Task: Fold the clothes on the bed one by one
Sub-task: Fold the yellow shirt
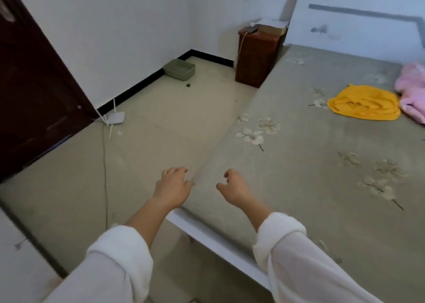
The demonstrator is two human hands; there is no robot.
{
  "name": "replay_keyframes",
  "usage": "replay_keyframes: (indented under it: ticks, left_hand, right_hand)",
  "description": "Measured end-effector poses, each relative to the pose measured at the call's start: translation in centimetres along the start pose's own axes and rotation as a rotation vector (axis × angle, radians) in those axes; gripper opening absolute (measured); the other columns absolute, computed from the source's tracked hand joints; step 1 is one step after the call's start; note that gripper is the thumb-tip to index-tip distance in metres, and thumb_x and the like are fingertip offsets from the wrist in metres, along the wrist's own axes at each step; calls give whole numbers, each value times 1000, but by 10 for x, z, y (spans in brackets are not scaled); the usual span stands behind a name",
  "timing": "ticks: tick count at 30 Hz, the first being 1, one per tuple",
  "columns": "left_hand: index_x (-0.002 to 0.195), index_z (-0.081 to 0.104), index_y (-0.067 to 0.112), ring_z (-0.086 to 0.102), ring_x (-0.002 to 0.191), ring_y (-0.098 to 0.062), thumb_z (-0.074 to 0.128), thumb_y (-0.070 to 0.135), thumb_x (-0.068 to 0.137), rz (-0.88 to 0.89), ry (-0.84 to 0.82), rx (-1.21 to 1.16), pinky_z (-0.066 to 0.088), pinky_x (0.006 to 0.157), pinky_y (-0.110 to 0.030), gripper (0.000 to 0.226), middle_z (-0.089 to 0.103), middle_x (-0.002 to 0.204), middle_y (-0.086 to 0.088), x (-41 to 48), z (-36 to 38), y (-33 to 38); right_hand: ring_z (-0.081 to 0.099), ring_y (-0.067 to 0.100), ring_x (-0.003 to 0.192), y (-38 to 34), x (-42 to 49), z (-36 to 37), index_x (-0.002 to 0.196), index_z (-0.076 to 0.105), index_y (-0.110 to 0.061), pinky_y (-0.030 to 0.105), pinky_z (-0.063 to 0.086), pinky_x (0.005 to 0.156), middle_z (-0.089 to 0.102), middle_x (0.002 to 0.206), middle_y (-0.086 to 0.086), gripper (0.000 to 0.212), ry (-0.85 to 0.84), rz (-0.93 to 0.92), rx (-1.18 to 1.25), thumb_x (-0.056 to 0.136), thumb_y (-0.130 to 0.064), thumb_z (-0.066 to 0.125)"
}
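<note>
Looks pre-grasp: left hand (pixel 173 186) and right hand (pixel 232 187) hover empty, fingers loosely curled, at the near corner of the bed (pixel 299 176); yellow garment (pixel 364 102) and pink garment (pixel 411 91) lie crumpled far across it, so the next move is probably a reach over to grab one.

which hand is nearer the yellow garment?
Right. The right hand is over the bed near its corner, the yellow garment far beyond; the left hand sits at the bed's edge, farther off.

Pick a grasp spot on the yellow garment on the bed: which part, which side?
Likely the rounded left edge, approached from the near left over bare bed. The yellow garment lies crumpled and low, its left edge is exposed, and the pink garment crowds its right side.
</note>
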State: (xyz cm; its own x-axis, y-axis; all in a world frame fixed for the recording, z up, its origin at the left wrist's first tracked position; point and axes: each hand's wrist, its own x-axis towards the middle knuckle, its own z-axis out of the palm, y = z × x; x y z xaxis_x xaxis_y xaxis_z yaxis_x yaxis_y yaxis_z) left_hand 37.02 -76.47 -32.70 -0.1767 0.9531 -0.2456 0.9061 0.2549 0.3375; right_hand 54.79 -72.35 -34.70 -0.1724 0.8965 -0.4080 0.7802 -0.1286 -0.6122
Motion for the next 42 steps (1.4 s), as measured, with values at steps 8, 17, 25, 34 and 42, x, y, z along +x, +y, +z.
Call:
replay_keyframes:
  ticks: [8, 17, 25, 34, 42]
  left_hand:
    - [139, 40, 18, 33, 131, -25, 41, 27, 96, -74, 57, 62, 36, 101, -36, 44, 42, 143, -6, 96, -73, -118]
    - [141, 36, 20, 31, 132, -22, 37, 28, 97, 21, 58, 175, 35, 102, -36, 45, 38, 145, -2, 285, -143, -187]
    - [140, 38, 20, 33, 131, -24, 38, 27, 96, 136, 23, 201, 35, 101, -36, 45, 40, 143, -4, 439, -199, -191]
    - [141, 38, 19, 31, 133, -24, 38, 28, 97, 340, -40, 201, 34, 103, -38, 45, 39, 144, -5, 593, -235, -171]
    - [140, 37, 18, 32, 131, -25, 37, 27, 97, 545, -122, 236, 34, 101, -39, 44, 39, 143, -6, 720, -268, -125]
  right_hand:
    - [46, 28, 124, -134, 101, 49, 138, 38, -7, 37, 40, 101, 43, 140, 10, 53, -57, -138, -167, 94, -33, 54]
    - [42, 28, 126, -232, 283, 46, 138, 37, -9, 37, 38, 102, 44, 138, 11, 52, 40, -187, -337, 95, -37, 48]
    - [42, 30, 126, -297, 399, 26, 133, 41, -9, 39, 39, 102, 46, 136, 11, 50, 85, -41, -310, 93, -37, 49]
    - [44, 30, 125, -332, 504, -17, 137, 39, -8, 40, 39, 102, 44, 138, 12, 52, 202, 108, -251, 94, -36, 50]
    - [45, 27, 123, -350, 573, -64, 137, 38, -11, 41, 42, 100, 44, 137, 8, 51, 349, 319, -125, 94, -37, 49]
